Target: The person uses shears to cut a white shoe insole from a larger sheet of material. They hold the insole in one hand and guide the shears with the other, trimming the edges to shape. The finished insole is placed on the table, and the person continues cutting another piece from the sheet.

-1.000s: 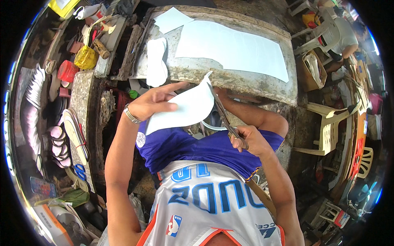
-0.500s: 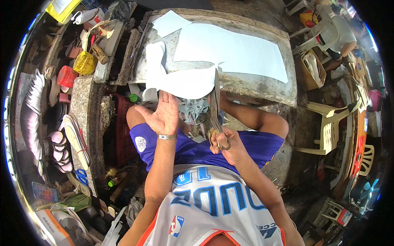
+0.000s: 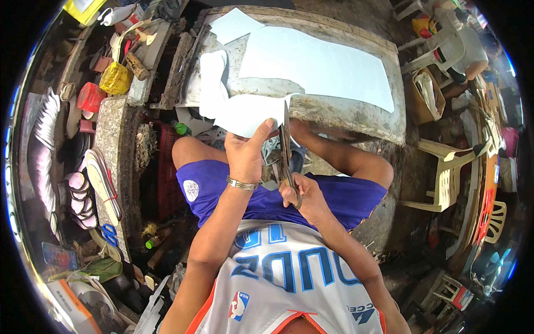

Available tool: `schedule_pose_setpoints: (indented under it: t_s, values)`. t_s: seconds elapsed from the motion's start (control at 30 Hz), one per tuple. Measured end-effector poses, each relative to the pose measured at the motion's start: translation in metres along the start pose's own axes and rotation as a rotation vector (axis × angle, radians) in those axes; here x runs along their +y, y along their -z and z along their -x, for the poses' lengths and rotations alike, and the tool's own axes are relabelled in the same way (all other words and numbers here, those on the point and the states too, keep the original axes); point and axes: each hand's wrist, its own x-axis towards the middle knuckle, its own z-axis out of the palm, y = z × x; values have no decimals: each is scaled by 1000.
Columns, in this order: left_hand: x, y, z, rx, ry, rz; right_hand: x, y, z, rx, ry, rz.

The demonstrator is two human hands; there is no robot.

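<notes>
The left hand (image 3: 245,155) pinches a curved white sheet piece (image 3: 247,111) at the worn grey table's (image 3: 261,86) near edge; the right hand (image 3: 303,196) grips long dark metal scissors (image 3: 286,153) there, their bite unclear. One white sole-shaped piece (image 3: 212,69) looks cut; a broad pale sheet (image 3: 328,64) remains.

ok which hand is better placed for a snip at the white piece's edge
Probably the right hand: it grips the scissors by the handles, blades at the edge of the white sheet piece. The left hand holds that piece, thumb on top, so it seems better suited to steadying.
</notes>
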Motion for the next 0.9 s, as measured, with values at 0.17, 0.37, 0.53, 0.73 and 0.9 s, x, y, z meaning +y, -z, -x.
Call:
schedule_pose_setpoints:
  t_s: [0.17,0.37,0.53,0.73,0.9]
  values:
    - [2,1,9,28,36,-55,-7,3,-8,-1,9,71]
    - [-1,4,15,34,3,-77,-10,2,-13,42,-13,127]
    - [0,2,20,50,23,-71,-6,2,-14,49,8,157]
    - [2,2,20,57,34,-73,-4,4,-13,47,29,130]
    - [1,0,19,46,-14,-62,-3,10,-13,39,22,194]
